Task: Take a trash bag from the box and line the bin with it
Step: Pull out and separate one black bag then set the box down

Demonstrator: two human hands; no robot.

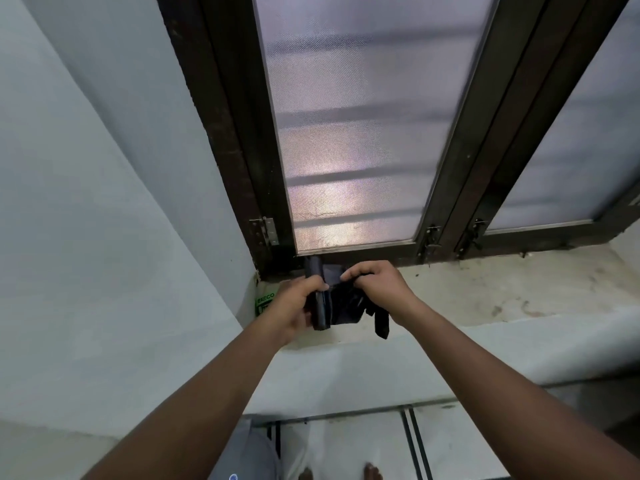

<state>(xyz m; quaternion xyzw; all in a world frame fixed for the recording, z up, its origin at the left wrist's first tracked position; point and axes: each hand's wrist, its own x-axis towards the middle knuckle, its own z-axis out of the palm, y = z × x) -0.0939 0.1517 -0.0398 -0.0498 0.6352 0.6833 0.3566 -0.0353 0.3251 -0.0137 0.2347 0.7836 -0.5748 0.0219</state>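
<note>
Trash bag [341,301] in both hands (mid-unfold)

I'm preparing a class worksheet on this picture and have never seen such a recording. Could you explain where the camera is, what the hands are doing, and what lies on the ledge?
There is one picture, taken by a camera worn on a person's head, looking forward and down along both bare arms. No machine is involved. The left hand grips a folded dark trash bag, while the right hand pinches and pulls at its loosened part; a strip dangles below. This happens over a stained window ledge under a frosted window. A green-printed box sits in the ledge's left corner, mostly hidden. The grey object at the bottom edge may be the bin, but I cannot tell.
</note>
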